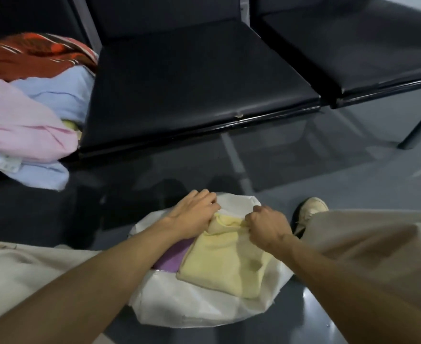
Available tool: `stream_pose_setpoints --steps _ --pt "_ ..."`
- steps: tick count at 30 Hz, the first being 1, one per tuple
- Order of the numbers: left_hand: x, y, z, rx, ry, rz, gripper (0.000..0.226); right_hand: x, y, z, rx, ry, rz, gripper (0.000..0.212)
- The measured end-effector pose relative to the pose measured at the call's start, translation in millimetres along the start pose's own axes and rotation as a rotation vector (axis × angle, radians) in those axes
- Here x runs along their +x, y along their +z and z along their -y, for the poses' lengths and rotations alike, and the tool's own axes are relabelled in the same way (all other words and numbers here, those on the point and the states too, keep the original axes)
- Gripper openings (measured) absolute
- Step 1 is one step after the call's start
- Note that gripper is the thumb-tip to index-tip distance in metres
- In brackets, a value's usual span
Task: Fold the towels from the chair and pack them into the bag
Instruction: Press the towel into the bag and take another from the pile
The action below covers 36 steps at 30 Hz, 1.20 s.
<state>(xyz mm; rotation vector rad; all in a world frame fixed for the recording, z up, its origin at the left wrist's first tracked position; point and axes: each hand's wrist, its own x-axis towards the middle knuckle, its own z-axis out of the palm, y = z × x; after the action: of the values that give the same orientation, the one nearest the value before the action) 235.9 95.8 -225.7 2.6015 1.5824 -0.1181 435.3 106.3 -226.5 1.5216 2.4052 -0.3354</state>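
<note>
Pinching yellow towel [224, 264] by its edge with clenched right hand [269, 225]; resting left hand [194, 216] at white bag [192, 304] rim, grasp not discernible. Lying inside bag, lower centre: yellow towel, folded, covering purple towel [174, 256]. Heaping at upper left: loose towels [30, 115], pink, blue, red-patterned.

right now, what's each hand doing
left hand: grips the bag rim
right hand: pinches the yellow towel

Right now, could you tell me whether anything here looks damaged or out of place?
The middle chair seat has a small chip in its front edge. Left of it, a blue towel from the loose pile hangs past the front of the seat it lies on.
</note>
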Motion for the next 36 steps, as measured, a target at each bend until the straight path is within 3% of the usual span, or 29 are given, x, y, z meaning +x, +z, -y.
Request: stream_pose_setpoints --steps 5,8,14,17,20,27,32,36 --pt "24 -3 18 -0.092 0.057 0.168 0.014 -14 16 9 0.131 0.041 0.054 0.028" --pt "36 -22 31 -0.204 0.002 0.250 0.011 -21 35 16 0.214 0.027 0.079 0.034" --pt "38 -20 26 -0.324 -0.256 -0.139 0.025 -22 49 34 0.252 0.010 0.118 0.054" --pt "39 -14 21 -0.326 -0.260 -0.265 0.026 -14 50 45 0.473 0.068 0.025 0.052" --pt "38 -16 24 -0.350 -0.261 -0.323 0.024 5 53 57 0.650 0.129 -0.055 0.053" --pt "34 -23 26 -0.323 -0.232 -0.355 0.025 46 65 57 0.588 0.310 0.039 0.062" --pt "33 -26 23 -0.352 -0.306 -0.284 0.027 13 61 70 0.453 0.150 -0.150 0.065" --pt "30 -27 18 -0.349 -0.317 -0.266 0.029 5 64 74 0.347 -0.103 -0.024 0.067"
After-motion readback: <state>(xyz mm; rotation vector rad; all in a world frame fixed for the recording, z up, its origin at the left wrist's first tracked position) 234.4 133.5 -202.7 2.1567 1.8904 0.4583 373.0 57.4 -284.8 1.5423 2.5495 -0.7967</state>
